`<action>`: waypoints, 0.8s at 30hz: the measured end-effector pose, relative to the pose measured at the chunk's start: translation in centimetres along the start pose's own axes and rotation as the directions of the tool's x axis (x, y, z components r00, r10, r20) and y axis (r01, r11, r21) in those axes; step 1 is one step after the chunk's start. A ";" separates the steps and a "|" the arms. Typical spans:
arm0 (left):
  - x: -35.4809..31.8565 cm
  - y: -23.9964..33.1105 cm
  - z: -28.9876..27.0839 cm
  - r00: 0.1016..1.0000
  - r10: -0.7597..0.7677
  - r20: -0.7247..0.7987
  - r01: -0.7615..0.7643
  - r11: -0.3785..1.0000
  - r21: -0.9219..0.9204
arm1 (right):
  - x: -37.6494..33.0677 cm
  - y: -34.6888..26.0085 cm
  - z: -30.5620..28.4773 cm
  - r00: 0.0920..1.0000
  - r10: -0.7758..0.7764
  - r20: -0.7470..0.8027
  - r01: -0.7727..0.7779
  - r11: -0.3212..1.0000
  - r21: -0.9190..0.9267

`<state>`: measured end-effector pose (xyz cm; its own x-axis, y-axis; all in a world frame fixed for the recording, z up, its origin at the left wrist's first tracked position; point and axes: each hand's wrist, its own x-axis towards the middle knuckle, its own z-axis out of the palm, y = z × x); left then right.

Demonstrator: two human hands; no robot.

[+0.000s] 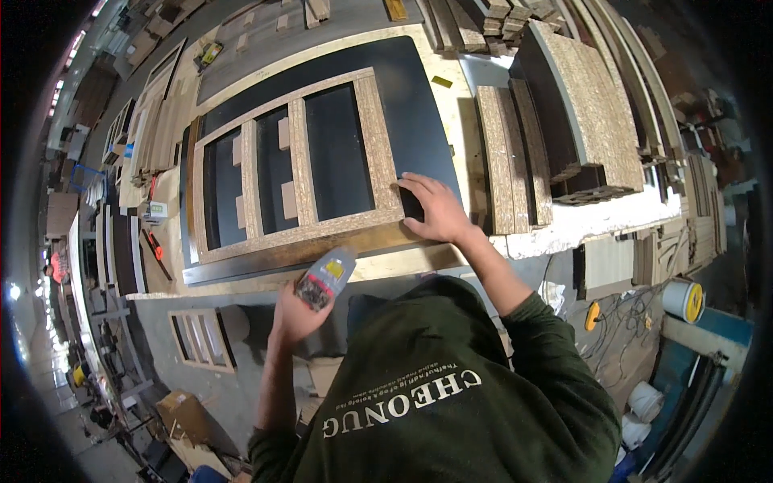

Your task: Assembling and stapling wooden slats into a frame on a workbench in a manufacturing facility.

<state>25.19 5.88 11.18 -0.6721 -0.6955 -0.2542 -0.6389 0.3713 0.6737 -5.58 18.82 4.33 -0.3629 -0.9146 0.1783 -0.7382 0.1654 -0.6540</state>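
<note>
My left hand (299, 315) is closed around a tapered grey bottle (328, 272) with yellow and red markings, held at the near edge of the bench. Its tip leans up and to the right, close to the front rail. My right hand (439, 211) rests at the near right corner of a chipboard frame (302, 161), fingers and thumb spread and touching its edge. Upright strips divide the frame, and small blocks sit against some of them. Beneath it lies a dark panel (403, 76). A brown strip (322, 245) runs along the front side.
Stacked chipboard strips (503, 161) and a thick pile of boards (596, 113) stand to the right. Orange-handled pliers (155, 244) and a small box (155, 211) lie on the left. A smaller frame (201, 340) is below the bench; cables (616, 334) trail at lower right.
</note>
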 end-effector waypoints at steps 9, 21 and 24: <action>9.4 8.7 -0.2 0.959 0.144 0.243 -0.238 0.877 0.418 | 1.5 2.5 0.3 0.995 -0.031 0.091 0.023 0.996 0.089; 15.0 9.7 1.5 0.898 0.045 0.438 -0.163 0.958 0.234 | 1.9 3.0 0.3 0.997 -0.006 0.078 -0.003 0.993 0.115; 14.9 10.1 1.8 0.906 0.032 0.423 -0.137 0.966 0.221 | 1.8 3.1 0.3 0.997 0.001 0.076 -0.010 0.993 0.118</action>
<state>8.01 0.33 12.97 -0.7873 -0.3579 -0.5021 -0.6074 0.5899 0.5320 -8.30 17.55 2.39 -0.3188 -0.9400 0.1212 -0.6622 0.1295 -0.7381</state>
